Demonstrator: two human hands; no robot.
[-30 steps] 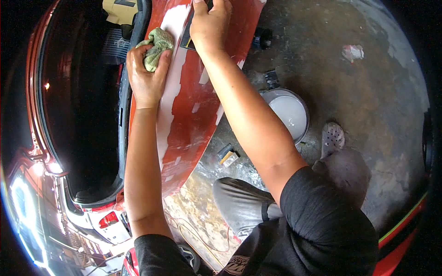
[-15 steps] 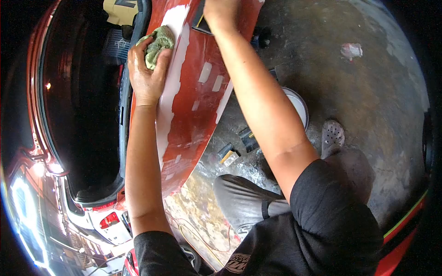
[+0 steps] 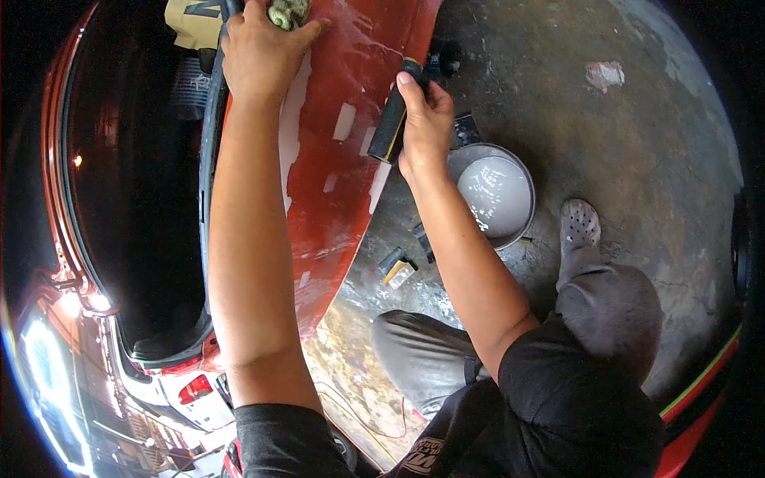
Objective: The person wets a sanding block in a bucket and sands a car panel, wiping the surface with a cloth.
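The left hand (image 3: 263, 60) clasps a green cloth (image 3: 287, 13) against the red panel (image 3: 327, 215); the right hand (image 3: 427, 127) grips a black sanding block (image 3: 389, 123) at its edge, forearm partly hiding the bucket (image 3: 529, 209).

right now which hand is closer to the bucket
The right hand, the one gripping the dark block just above the bucket in the picture; the left hand is farther off, up by the green cloth

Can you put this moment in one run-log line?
left hand: at green cloth | right hand: holding black block at red panel | bucket: on floor, pale liquid inside
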